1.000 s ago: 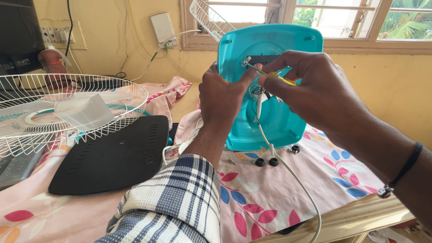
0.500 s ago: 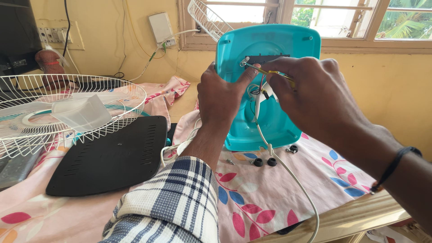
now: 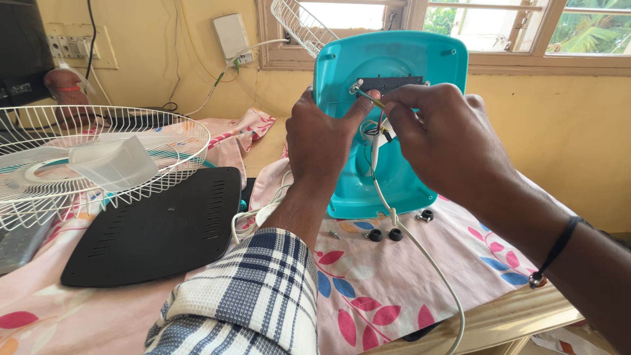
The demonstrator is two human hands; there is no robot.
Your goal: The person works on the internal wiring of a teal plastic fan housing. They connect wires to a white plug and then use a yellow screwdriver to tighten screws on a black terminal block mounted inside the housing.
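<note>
Standing upright on the flowered cloth [image 3: 394, 289], the turquoise fan base [image 3: 394, 72] is steadied by the left hand [image 3: 322, 141], thumb pressed against it. A thin screwdriver [image 3: 368, 95] is pinched in the right hand [image 3: 440, 138]. Small black knobs [image 3: 384, 235] lie just below; a black plate [image 3: 158, 230] and wire fan guard [image 3: 98, 158] are seen leftward.
</note>
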